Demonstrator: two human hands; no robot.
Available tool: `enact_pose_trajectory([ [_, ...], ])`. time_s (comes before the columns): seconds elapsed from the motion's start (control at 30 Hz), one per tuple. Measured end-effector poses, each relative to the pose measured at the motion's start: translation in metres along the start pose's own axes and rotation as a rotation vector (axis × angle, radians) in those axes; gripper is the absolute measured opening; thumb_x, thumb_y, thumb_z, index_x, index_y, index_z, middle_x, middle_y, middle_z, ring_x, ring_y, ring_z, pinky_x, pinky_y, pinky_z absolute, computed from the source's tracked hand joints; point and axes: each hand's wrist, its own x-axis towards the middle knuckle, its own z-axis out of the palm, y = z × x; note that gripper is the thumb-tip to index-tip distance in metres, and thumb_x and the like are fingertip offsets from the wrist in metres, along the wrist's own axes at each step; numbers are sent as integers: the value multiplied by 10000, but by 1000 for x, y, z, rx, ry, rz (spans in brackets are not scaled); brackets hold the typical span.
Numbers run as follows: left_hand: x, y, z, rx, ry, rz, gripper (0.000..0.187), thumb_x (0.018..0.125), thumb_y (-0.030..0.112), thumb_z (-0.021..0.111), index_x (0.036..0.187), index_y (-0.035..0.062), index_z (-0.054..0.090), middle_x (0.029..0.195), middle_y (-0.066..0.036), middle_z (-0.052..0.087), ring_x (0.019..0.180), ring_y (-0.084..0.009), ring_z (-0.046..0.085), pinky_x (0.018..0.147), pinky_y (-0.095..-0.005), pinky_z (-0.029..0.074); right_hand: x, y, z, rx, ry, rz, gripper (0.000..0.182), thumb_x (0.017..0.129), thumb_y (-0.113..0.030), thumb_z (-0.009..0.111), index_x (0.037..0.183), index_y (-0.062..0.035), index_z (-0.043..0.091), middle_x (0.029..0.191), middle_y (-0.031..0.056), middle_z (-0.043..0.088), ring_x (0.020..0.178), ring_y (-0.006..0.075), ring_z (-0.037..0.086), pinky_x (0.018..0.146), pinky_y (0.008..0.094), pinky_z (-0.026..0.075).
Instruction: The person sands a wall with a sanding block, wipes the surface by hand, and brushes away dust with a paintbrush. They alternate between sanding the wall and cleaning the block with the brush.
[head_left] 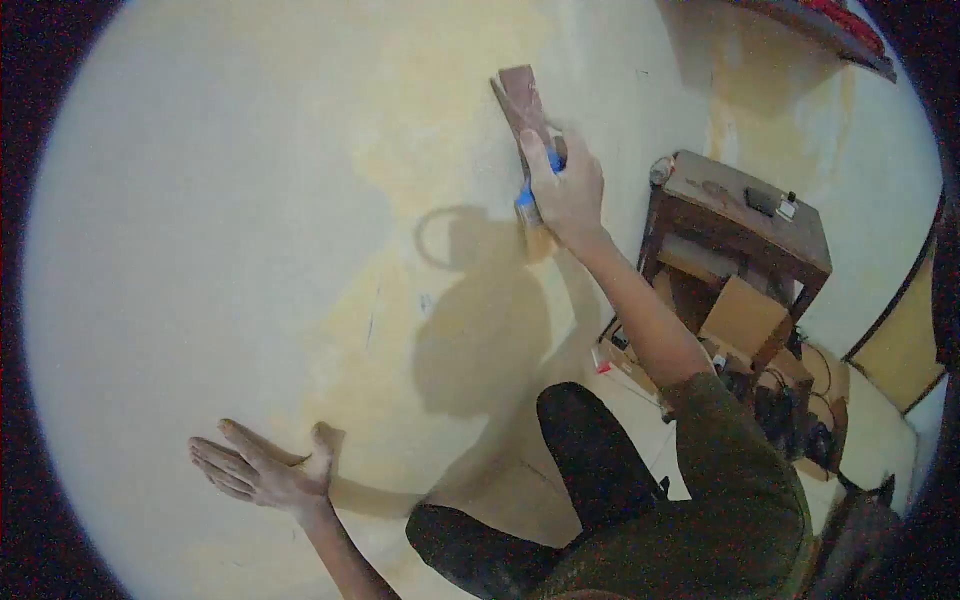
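Observation:
My right hand [570, 185] is closed around a brown flat strip that looks like sandpaper [520, 90], held up against the wall. In the same grip is a paintbrush [530, 215] with a blue band, its pale bristles pointing down. Which fingers press on which of the two is partly hidden. Lower left, my left hand [265, 475] lies with spread fingers on or very near the wall [200, 250], holding nothing. The wall is pale with yellowish patches and a few small dark marks. Both hands look dusty.
A wooden table [735, 200] stands right of the wall section, with a dark phone-like object [762, 201] on top. Under it are cardboard boxes [745, 315] and dark cables. A shelf [830, 30] with something red juts out at the upper right. My knees [590, 440] are close to the wall.

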Motion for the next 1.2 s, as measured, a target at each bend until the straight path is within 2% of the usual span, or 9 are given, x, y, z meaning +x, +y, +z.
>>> enact_pose_trajectory([
  [0.1,-3,-2,-1,12,-23,-12,1035,854,743,555,1626,92,330,1675,-283,246,1547,-466,251,1235,-597,228,-19,-5,4,-34,-92,148,494,990,-519,608,1232,-92,665,887,200,724,850,391,722,786,492,533],
  [0.2,2,1,0,0,-10,-15,1043,846,739,562,1625,86,329,1673,-288,247,1549,-467,243,1235,-602,220,-68,-1,1,42,-197,-138,468,998,-500,596,1220,-93,659,875,197,717,831,404,714,761,503,528],
  [0.3,-7,-4,-5,28,-28,-25,1068,825,740,570,1627,81,322,1673,-293,242,1548,-476,238,1232,-609,218,-27,-13,-10,-144,-258,91,445,1001,-484,599,1227,-105,656,901,205,722,842,401,719,765,511,532],
  [0.53,1,-1,-1,20,-17,-10,1078,847,795,517,1636,91,305,1679,-283,235,1549,-478,230,1230,-614,216,-96,30,-5,31,-116,47,392,994,-477,611,1092,-101,662,757,197,682,709,420,696,669,511,525],
  [0.67,2,0,-4,33,-23,3,1070,860,801,500,1638,94,302,1683,-281,224,1554,-472,222,1235,-608,208,-26,5,-4,-23,-177,-28,356,958,-407,673,1136,-101,638,730,204,662,683,426,681,654,535,520],
  [0.8,-1,-3,-5,37,-26,-2,1068,855,779,530,1637,89,302,1687,-280,214,1559,-469,213,1245,-594,191,-22,9,-5,-219,-248,23,394,947,-399,693,1195,-96,645,847,186,716,822,412,714,757,523,534],
  [0.9,4,-3,-9,0,-20,-5,1081,840,773,561,1638,89,303,1689,-277,212,1559,-468,214,1246,-593,188,-86,18,-12,93,-198,56,390,952,-417,690,1179,-100,674,934,189,738,906,405,719,827,531,531],
  [1.07,2,-7,-8,26,-45,2,1100,819,761,585,1639,86,298,1685,-289,211,1557,-468,220,1239,-606,199,-6,-29,6,97,-100,-84,373,981,-434,669,1127,-93,694,765,174,705,693,349,734,623,451,554],
  [1.2,5,-5,-9,29,-38,-3,1100,826,779,565,1640,89,296,1685,-290,209,1551,-474,229,1234,-614,204,-55,-8,-7,3,-234,-28,363,998,-424,657,1089,-74,686,731,166,683,669,353,715,616,460,537],
])
